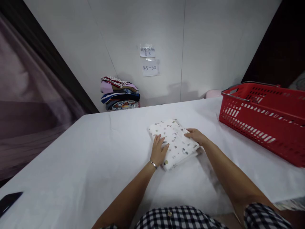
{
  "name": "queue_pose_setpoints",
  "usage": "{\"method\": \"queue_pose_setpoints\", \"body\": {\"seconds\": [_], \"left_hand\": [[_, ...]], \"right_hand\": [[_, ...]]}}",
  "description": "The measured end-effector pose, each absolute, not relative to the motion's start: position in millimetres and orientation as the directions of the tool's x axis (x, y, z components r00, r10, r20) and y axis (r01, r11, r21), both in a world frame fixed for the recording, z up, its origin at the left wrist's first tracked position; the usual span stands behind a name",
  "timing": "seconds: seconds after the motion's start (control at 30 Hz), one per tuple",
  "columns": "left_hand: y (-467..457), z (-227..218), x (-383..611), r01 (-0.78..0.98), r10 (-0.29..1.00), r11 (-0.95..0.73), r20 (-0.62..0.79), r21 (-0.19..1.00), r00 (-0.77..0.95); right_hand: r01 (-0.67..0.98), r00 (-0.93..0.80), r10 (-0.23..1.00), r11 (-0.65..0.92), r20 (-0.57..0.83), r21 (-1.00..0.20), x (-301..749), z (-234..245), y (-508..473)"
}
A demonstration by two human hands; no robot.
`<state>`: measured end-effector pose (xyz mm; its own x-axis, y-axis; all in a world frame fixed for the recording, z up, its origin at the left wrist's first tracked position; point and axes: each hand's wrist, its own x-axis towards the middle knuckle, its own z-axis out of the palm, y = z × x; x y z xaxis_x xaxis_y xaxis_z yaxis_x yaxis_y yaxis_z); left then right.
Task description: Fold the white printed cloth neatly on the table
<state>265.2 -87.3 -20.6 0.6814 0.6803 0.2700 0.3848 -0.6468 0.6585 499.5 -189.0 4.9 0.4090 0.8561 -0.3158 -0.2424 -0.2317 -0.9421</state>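
You're apparently neatening the cloth (175, 140) on the table (100, 165), left hand (159, 153) spreading over it, right hand (197, 136) touching its right edge, pinch unclear, the next move seemingly calling for aligned layers.

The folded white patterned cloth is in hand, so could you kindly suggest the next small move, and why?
Probably straighten the cloth at its near right corner: a lower layer shows there, the right hand is at that edge, and the left hand rests on top.

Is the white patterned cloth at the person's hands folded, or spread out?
Folded: the cloth forms a compact, thick bundle, with layers showing along its near edge.
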Motion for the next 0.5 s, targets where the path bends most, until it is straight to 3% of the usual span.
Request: {"method": "queue_pose_setpoints", "body": {"seconds": [0.1, 0.27, 0.5], "left_hand": [[-87, -19, 269, 0.374, 0.659, -0.672, 0.285, 0.639, 0.696], [-86, -21, 271, 0.488, 0.645, -0.65, 0.082, 0.582, 0.76], [-83, -24, 267, 0.483, 0.637, -0.651, 0.076, 0.585, 0.767]], "right_hand": [[-0.238, 0.496, 0.839, -0.119, -0.225, -0.964, 500, 1, -198], [-0.276, 0.482, 0.781, -0.295, -0.397, -0.915, 494, -17, -219], [-0.054, 0.538, 0.736, -0.456, -0.411, -0.888, 504, -7, -207]]}}
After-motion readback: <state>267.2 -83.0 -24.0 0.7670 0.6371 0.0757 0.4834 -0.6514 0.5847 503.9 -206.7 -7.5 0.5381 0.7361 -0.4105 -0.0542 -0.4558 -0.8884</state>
